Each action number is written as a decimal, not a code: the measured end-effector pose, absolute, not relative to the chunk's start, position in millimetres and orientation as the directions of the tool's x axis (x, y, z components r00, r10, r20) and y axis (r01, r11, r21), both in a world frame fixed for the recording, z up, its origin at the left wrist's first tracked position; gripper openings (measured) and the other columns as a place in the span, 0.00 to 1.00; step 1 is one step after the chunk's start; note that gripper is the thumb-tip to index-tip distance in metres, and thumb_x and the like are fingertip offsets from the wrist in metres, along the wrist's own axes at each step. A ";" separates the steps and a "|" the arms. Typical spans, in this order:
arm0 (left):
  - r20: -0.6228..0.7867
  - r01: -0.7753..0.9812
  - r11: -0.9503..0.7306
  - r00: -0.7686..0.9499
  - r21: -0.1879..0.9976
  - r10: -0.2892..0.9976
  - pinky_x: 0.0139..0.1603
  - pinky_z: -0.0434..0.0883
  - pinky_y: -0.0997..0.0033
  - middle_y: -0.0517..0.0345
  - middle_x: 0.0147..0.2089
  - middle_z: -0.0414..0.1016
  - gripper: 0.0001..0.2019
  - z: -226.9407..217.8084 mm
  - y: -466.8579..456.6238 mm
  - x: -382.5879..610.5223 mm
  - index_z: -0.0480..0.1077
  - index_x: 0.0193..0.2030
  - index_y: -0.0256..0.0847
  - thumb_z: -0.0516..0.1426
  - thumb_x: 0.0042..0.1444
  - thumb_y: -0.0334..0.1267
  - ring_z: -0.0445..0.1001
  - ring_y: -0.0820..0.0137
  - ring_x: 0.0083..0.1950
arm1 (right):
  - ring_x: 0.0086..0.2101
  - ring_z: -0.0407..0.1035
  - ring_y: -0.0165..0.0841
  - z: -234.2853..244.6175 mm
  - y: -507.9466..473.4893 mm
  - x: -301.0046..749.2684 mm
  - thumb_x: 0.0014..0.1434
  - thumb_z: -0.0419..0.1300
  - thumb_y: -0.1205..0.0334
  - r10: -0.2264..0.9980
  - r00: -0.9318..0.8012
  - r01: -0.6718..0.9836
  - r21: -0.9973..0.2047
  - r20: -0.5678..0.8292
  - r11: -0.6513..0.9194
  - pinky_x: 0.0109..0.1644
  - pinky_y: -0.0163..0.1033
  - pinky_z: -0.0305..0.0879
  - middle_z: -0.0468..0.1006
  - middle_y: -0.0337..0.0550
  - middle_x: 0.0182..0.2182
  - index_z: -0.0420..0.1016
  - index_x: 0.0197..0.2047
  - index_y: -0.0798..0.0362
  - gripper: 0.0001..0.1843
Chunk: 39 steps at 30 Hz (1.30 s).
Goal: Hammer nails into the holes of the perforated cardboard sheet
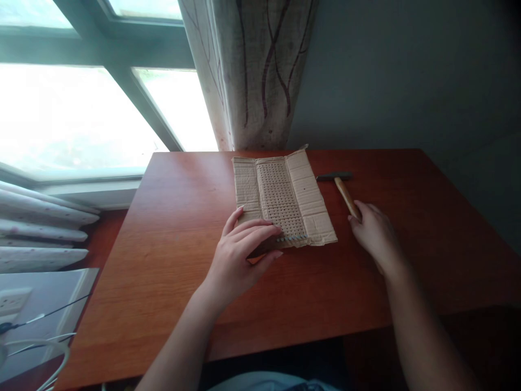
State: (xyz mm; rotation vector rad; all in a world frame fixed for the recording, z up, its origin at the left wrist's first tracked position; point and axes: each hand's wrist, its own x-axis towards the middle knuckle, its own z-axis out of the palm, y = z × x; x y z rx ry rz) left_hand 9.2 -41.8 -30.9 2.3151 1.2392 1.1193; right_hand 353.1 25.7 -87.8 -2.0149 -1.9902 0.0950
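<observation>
My right hand [375, 234] is wrapped round the wooden handle of a hammer [345, 190], whose dark metal head lies to the right of the cardboard. My left hand [242, 247] rests over the near left corner of a creased cardboard sheet [315, 201]. Its fingers are stretched out and apart, with the thumb at the front edge. Rows of small holes fill the sheet's middle panel [279, 190]. Along its near end runs a row of small pale, shiny pieces [293, 238], too small to name, close to my left fingertips. My fingers hide that corner.
The reddish-brown wooden table [163, 260] carries the sheet and hammer. Behind it hangs a patterned curtain [260, 76], beside a bright window [73, 119] on the left. A socket [14, 301] and cables [49, 347] are low at the left, next to the table edge.
</observation>
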 end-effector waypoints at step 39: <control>-0.254 -0.105 0.265 0.108 0.958 0.961 0.56 0.78 0.55 0.45 0.57 0.81 0.25 -43.3 -29.6 11.7 0.72 0.59 0.39 0.63 0.61 0.53 0.80 0.53 0.56 | 0.56 0.75 0.45 -33.1 4.5 263.7 0.64 0.64 0.52 0.914 -0.264 -0.120 -0.929 -0.310 -0.350 0.60 0.50 0.72 0.83 0.45 0.54 0.79 0.57 0.48 0.20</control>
